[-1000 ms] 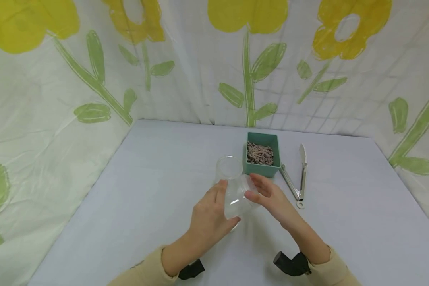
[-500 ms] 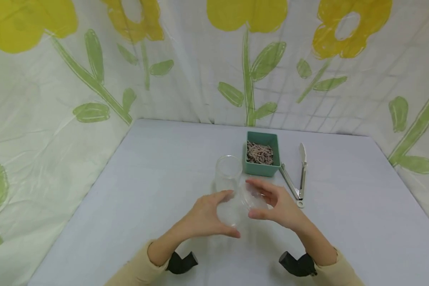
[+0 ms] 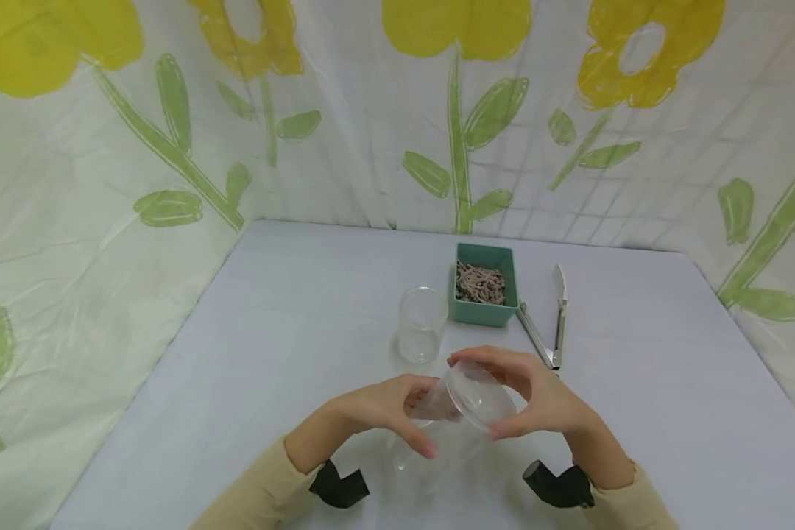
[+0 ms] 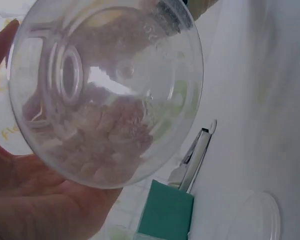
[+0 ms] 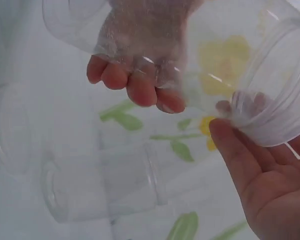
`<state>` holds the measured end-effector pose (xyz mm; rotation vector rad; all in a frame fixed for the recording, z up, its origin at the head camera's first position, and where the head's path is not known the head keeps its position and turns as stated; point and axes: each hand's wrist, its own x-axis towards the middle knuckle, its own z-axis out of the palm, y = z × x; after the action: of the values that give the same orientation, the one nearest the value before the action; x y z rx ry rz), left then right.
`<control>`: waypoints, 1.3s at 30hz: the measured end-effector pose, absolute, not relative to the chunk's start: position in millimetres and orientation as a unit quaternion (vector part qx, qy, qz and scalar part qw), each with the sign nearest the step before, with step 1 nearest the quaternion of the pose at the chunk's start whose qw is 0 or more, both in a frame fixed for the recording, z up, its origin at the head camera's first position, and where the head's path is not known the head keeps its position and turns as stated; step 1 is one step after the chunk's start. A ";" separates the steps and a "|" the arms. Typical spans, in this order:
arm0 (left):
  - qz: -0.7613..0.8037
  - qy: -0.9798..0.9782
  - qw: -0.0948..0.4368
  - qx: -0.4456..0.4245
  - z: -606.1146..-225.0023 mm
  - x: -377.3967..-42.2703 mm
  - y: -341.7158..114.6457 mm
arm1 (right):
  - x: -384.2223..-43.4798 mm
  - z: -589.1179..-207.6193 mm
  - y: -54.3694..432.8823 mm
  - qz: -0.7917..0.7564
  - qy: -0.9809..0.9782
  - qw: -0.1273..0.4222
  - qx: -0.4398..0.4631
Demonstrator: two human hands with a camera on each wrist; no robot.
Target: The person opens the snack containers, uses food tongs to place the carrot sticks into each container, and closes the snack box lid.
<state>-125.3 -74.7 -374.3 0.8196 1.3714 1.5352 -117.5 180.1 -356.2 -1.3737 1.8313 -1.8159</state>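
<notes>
A clear plastic jar point(image 3: 480, 397) is tilted between my hands, its round threaded mouth turned to the right. My left hand point(image 3: 384, 408) grips its body, the fingers wrapping around it and showing through the wall in the right wrist view. The jar's round base point(image 4: 110, 90) faces the left wrist camera. With thumb and fingers across the rim, my right hand point(image 3: 543, 397) holds the mouth end. I cannot tell whether a lid covers the mouth. Beyond the hands, a second clear jar point(image 3: 421, 327) stands upright on the white table point(image 3: 291, 331).
A green box point(image 3: 483, 315) with brownish strands point(image 3: 480, 283) stands right of the standing jar. Metal tongs point(image 3: 560, 316) lie spread beside it. A clear round disc point(image 5: 10, 130), like a lid, lies on the table. Flower-painted sheeting point(image 3: 344, 147) hangs behind.
The jar has come nearer to me and its mouth end has turned further right. Both hands shifted with it, the left regripping lower, uncovering the standing jar.
</notes>
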 end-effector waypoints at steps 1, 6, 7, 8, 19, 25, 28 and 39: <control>0.622 0.542 0.456 0.335 -374.9 -125.9 -74.2 | -118.3 -356.4 180.4 -0.631 0.607 0.111 -0.471; 0.637 0.511 0.439 0.375 -381.0 -130.7 -67.1 | -120.0 -357.2 186.4 -0.685 0.581 0.090 -0.431; 0.639 0.520 0.421 0.380 -382.7 -132.2 -64.4 | -120.1 -357.4 188.1 -0.694 0.585 0.079 -0.413; 0.640 0.533 0.403 0.379 -383.7 -133.8 -61.3 | -119.7 -356.5 189.4 -0.700 0.590 0.066 -0.397; 0.638 0.712 0.232 0.177 -401.5 -163.0 -11.6 | -116.1 -350.2 209.4 -0.689 0.717 -0.007 -0.106; 0.638 0.738 0.183 0.127 -414.4 -176.5 12.5 | -112.2 -350.9 221.3 -0.620 0.783 0.010 -0.044; 0.620 0.760 0.153 0.119 -418.3 -181.3 22.1 | -110.6 -352.3 225.1 -0.583 0.811 0.041 -0.017; 0.587 0.798 0.111 0.081 -427.2 -182.7 34.2 | -104.1 -375.4 211.7 -0.350 0.934 0.049 -0.049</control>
<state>-182.7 34.2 -427.2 0.2386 2.3433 1.7228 -104.1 211.7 -375.4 -0.1487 2.8461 -1.0667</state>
